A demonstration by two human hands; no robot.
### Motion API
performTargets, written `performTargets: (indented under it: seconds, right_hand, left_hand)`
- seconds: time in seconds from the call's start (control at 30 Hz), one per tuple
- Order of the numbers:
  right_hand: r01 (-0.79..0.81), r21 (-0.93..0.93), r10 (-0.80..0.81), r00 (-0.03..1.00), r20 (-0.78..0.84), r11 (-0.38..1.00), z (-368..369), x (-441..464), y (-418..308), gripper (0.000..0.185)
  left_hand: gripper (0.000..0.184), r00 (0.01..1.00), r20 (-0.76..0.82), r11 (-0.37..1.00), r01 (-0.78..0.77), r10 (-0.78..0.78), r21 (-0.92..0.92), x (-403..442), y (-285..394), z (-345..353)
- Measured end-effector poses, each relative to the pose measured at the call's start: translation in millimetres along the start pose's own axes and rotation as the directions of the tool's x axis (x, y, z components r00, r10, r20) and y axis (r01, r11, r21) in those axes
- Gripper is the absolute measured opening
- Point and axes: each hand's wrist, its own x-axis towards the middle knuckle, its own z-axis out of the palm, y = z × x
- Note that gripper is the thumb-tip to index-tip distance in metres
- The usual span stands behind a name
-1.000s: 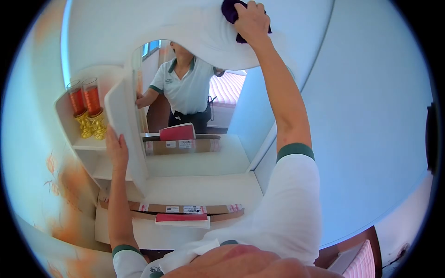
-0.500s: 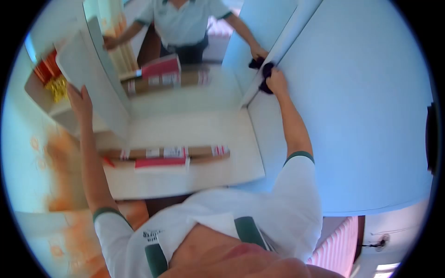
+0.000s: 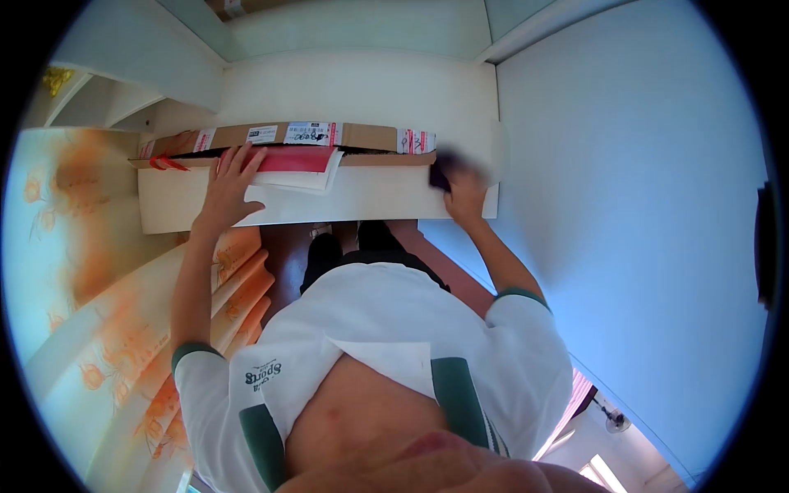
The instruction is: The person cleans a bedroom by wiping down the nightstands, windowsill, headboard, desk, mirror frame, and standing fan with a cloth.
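Note:
My left hand (image 3: 228,191) has its fingers spread, the fingertips over the left end of a red-and-white folder or booklet (image 3: 300,159). Whether it presses on it I cannot tell. Behind the folder lies a long, flat cardboard box (image 3: 370,136) with labels and tape. My right hand (image 3: 465,197) is closed on a dark purple cloth (image 3: 442,169), just off the box's right end and over the white tabletop (image 3: 353,201). Both the cloth and that hand's fingers are partly smeared by motion. A red ribbon-like strip (image 3: 168,163) hangs at the box's left end.
A mirror (image 3: 353,29) stands at the back of the tabletop. White shelving (image 3: 156,62) rises on the left, above an orange-flowered curtain (image 3: 164,361). To the right is a large pale panel (image 3: 633,189). Below the front edge shows a reddish-brown floor (image 3: 283,267).
My right hand has brought the cloth from the mirror's right edge down to the tabletop. My left hand has left the shelf side and come to the folder. The view has tilted down.

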Motion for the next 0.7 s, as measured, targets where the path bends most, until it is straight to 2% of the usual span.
performTargets:
  seconds: [0.03, 0.07, 0.1, 0.13, 0.2, 0.23, 0.27, 0.3, 0.37, 0.4, 0.43, 0.47, 0.5, 0.53, 0.6, 0.63, 0.67, 0.7]
  right_hand:
    - [0.174, -0.071, -0.177, 0.984, -0.029, 0.982, -13, -17, -7, 0.04]
    - [0.24, -0.094, -0.251, 0.96, -0.125, 0.966, 3, -23, 3, 0.038]
    - [0.105, 0.024, -0.105, 0.994, 0.014, 0.994, 6, -17, 25, 0.036]
    - [-0.046, 0.116, 0.027, 0.987, 0.159, 0.992, 10, -9, 43, 0.034]
    - [-0.334, 0.014, 0.333, 0.935, -0.121, 0.942, -41, 15, 23, 0.03]
    - [-0.358, -0.09, 0.338, 0.923, -0.184, 0.929, -37, 18, 24, 0.029]
    - [-0.385, -0.194, 0.331, 0.906, -0.262, 0.902, -8, 12, 17, 0.028]
    - [-0.428, -0.209, 0.367, 0.888, -0.276, 0.879, 3, 1, 5, 0.028]
    - [-0.425, -0.129, 0.434, 0.899, 0.057, 0.896, 21, -11, -7, 0.028]
    - [-0.402, -0.041, 0.404, 0.908, 0.108, 0.915, 22, -8, -45, 0.026]
    - [-0.11, 0.032, 0.111, 0.993, -0.039, 0.993, 47, -13, -76, 0.026]
    - [0.012, 0.059, -0.006, 0.994, -0.11, 0.998, 65, -17, -126, 0.027]
    - [0.206, 0.057, -0.208, 0.978, 0.029, 0.977, 65, -13, -176, 0.028]
    - [0.309, 0.124, -0.327, 0.93, 0.169, 0.943, 57, -6, -226, 0.038]
    - [0.578, 0.134, -0.589, 0.806, 0.062, 0.805, 83, -14, -290, 0.036]
    - [0.591, 0.22, -0.611, 0.791, 0.031, 0.776, 76, -9, -289, 0.034]
    - [0.596, 0.304, -0.626, 0.779, 0.002, 0.743, 69, -18, -287, 0.033]
    - [0.529, 0.34, -0.559, 0.829, -0.01, 0.778, 67, -30, -272, 0.033]
  left_hand:
    - [0.083, 1.0, 0.017, 1.0, -0.012, 0.012, -0.002, 5, -4, 12]
    - [0.078, 0.998, -0.058, 0.993, -0.024, 0.031, 0.115, 15, -15, 33]
    - [0.073, 0.992, -0.113, 0.973, -0.025, 0.052, 0.227, 20, -19, 40]
    - [0.073, 0.995, -0.079, 0.975, -0.037, 0.056, 0.221, 27, -21, 39]
    - [0.057, 0.965, -0.251, 0.985, 0.111, -0.075, 0.131, 36, -23, 37]
    - [0.057, 0.964, -0.253, 0.984, 0.117, -0.081, 0.132, 41, -23, 40]
    - [0.049, 0.941, -0.329, 0.978, 0.137, -0.078, 0.16, 36, -34, 66]
    - [0.042, 0.923, -0.385, 0.978, 0.104, -0.028, 0.179, 46, -46, 75]
    - [0.041, 0.908, -0.418, 0.978, 0.113, -0.029, 0.177, 53, -43, 78]
    - [0.039, 0.893, -0.448, 0.976, 0.134, -0.045, 0.17, 64, -42, 78]
    - [0.039, 0.898, -0.439, 0.979, 0.122, -0.037, 0.166, 73, -43, 78]
    - [0.039, 0.892, -0.452, 0.979, 0.108, -0.018, 0.175, 80, -42, 78]
    - [0.038, 0.885, -0.465, 0.979, 0.098, -0.003, 0.181, 85, -41, 79]
    - [0.038, 0.894, -0.448, 0.98, 0.101, -0.014, 0.172, 92, -43, 82]
    - [0.041, 0.904, -0.427, 0.989, 0.086, -0.028, 0.116, 100, -42, 81]
    - [0.041, 0.906, -0.421, 0.987, 0.102, -0.042, 0.122, 107, -40, 71]
    - [0.043, 0.886, -0.462, 0.996, 0.01, 0.033, 0.092, 100, -38, 66]
    - [0.045, 0.865, -0.492, 0.995, -0.082, 0.101, 0.06, 85, -41, 63]
